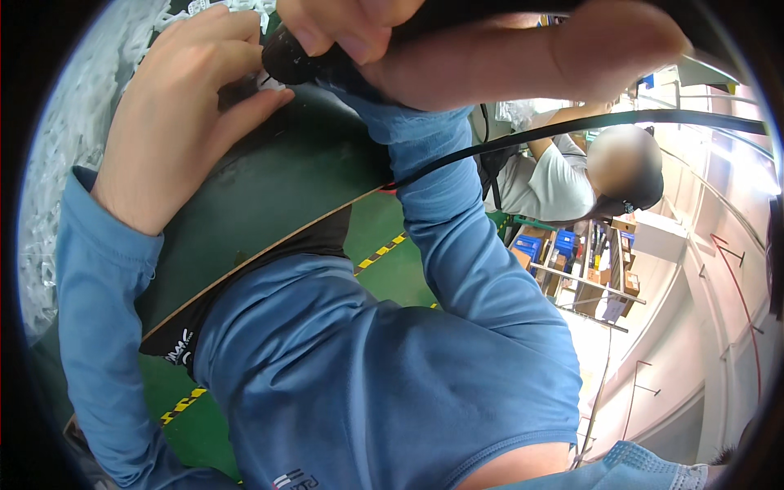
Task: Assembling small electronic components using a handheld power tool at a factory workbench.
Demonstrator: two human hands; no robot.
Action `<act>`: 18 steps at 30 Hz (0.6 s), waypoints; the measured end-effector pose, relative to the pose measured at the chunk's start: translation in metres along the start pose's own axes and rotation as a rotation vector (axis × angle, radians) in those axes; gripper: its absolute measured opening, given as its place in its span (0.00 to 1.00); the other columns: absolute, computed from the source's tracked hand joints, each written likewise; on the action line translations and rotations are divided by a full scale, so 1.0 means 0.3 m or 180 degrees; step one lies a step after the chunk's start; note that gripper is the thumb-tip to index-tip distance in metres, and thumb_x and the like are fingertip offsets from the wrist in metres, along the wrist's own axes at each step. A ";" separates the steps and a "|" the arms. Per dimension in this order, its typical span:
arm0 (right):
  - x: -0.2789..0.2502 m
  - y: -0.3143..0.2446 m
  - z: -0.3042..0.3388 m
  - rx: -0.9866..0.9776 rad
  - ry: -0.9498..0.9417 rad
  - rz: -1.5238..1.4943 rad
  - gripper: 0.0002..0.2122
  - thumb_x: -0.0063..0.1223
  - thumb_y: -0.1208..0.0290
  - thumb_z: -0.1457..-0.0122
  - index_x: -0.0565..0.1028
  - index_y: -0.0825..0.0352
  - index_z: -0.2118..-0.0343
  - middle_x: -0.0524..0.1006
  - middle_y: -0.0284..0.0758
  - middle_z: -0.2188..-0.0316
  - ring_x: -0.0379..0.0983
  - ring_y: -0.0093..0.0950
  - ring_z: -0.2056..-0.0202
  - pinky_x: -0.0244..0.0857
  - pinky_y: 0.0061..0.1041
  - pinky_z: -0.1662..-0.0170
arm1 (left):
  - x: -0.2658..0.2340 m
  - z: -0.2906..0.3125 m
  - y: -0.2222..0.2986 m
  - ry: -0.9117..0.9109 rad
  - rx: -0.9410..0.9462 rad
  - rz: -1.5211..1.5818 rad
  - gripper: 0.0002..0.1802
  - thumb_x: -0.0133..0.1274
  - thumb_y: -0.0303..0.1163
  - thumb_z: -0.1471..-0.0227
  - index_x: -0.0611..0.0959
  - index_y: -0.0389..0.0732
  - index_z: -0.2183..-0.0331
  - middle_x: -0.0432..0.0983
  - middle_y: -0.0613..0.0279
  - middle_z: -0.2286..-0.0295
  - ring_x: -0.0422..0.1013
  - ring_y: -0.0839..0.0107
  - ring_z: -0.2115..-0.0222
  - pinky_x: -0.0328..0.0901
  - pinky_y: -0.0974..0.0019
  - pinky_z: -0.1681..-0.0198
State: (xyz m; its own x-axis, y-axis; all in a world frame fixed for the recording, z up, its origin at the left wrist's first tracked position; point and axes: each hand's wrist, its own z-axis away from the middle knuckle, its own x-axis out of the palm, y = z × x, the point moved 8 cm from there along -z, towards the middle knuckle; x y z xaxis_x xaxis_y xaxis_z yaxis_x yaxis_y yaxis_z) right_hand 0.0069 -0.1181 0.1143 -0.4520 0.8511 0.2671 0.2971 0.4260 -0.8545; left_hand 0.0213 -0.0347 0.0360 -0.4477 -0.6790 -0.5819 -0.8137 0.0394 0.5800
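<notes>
Gripping a black tool near its tip, the right hand has its fingers curled tight round the dark body, and a black cable trails away from it to the right. Just left of that hand, the left hand lies on the dark green work surface, fingers pressed together and bent over something small and white under the fingertips; what that piece is cannot be told, since the view is cropped and crowded. Beyond the left hand lies a heap of small white parts. The step in hand looks like working the tool tip on the held piece; next comes steady pressure from the left fingers while the tip stays aligned
</notes>
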 end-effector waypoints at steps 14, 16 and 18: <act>-0.026 -0.082 0.034 -0.1445 -0.0029 -0.0779 0.43 0.59 0.37 0.45 0.61 0.76 0.44 0.74 0.44 0.73 0.73 0.28 0.76 0.70 0.23 0.71 | 0.002 -0.010 0.030 0.0192 0.0178 -0.0056 0.16 0.66 0.25 0.61 0.83 0.35 0.64 0.78 0.52 0.61 0.72 0.50 0.55 0.65 0.52 0.52; -0.022 -0.060 0.034 -0.1436 -0.0011 -0.0812 0.43 0.59 0.38 0.45 0.61 0.76 0.44 0.74 0.44 0.73 0.73 0.28 0.75 0.70 0.23 0.71 | -0.002 -0.013 0.035 0.0174 0.0147 -0.0131 0.16 0.66 0.26 0.60 0.83 0.35 0.64 0.78 0.53 0.61 0.72 0.50 0.56 0.65 0.53 0.52; -0.021 -0.031 0.029 -0.1415 -0.0058 -0.0836 0.43 0.59 0.38 0.45 0.61 0.76 0.44 0.74 0.45 0.72 0.73 0.28 0.75 0.70 0.23 0.70 | -0.004 -0.012 0.036 0.0157 0.0119 -0.0203 0.15 0.66 0.26 0.59 0.83 0.35 0.64 0.78 0.53 0.61 0.72 0.51 0.56 0.65 0.54 0.52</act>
State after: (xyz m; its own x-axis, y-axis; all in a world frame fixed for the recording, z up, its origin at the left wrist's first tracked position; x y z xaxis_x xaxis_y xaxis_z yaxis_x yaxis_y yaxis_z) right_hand -0.0003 -0.1301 0.1165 -0.5728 0.6941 0.4359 0.4986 0.7172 -0.4868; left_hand 0.0145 -0.0359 0.0450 -0.3764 -0.7161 -0.5878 -0.8536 0.0215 0.5204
